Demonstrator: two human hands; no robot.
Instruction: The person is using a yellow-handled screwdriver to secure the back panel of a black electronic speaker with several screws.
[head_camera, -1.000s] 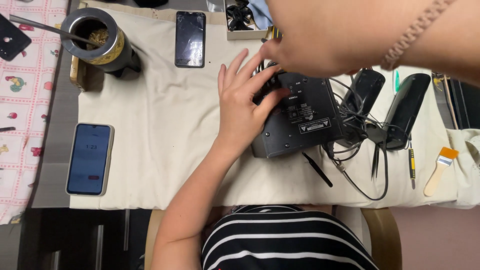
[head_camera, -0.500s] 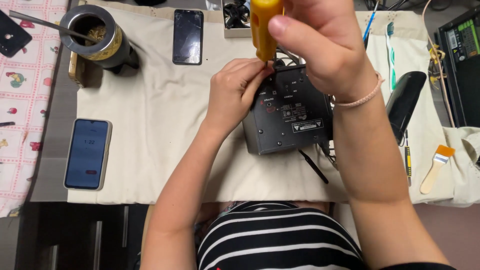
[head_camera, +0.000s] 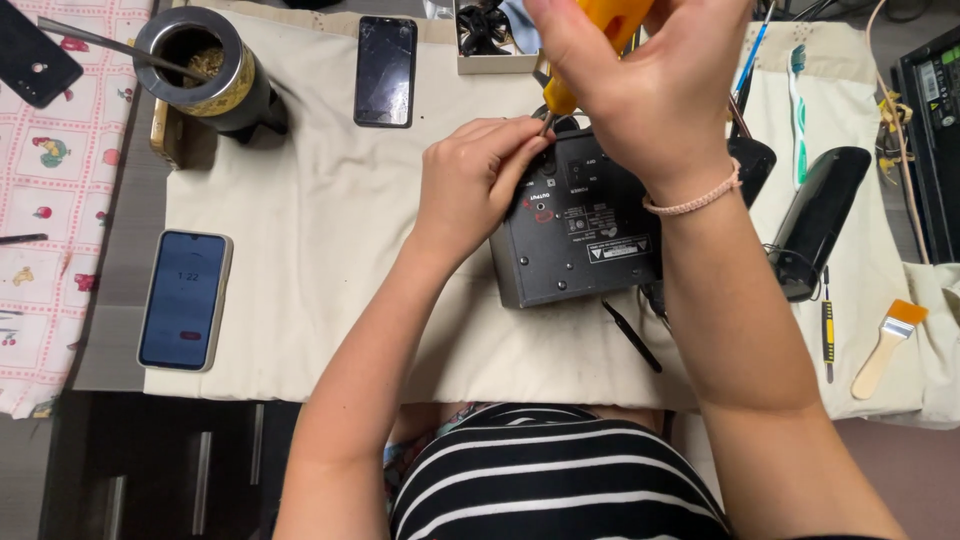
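My arms are bare to above the elbow; a thin pink braided bracelet (head_camera: 692, 203) circles my right wrist, above my black-and-white striped top (head_camera: 555, 475).

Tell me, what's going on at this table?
A person in a striped top is working on a black box-shaped device lying on a beige cloth. The right hand grips a yellow-handled screwdriver, its tip down at the device's top left corner. The left hand steadies that corner, fingertips beside the tip. Nearby lie a lit phone, a dark phone, a small brush and a black pen-like tool.
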